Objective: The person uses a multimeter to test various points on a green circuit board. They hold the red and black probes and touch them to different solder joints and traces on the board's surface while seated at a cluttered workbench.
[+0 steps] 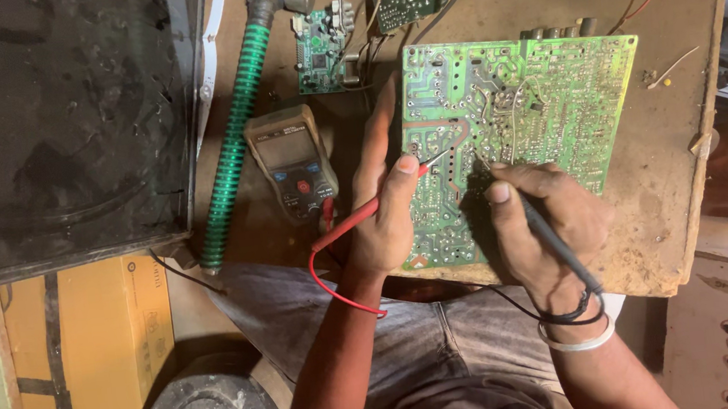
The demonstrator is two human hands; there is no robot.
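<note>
Red probe (381, 201) pinched in left hand (388, 220), black probe (555, 244) in right hand (543, 214); tips pressed onto board (541, 98) for meter (293, 162) contact.

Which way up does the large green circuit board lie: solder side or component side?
Solder side up. The large green circuit board shows shiny solder joints and copper traces, and both probes touch that face.

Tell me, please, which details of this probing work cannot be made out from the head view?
- Black probe tip: hidden by the right hand.
- Multimeter reading: too small and dim.
- Exact solder points touched on the green circuit board: too small.
- Board's near left corner: covered by the left hand holding the red probe.
</note>
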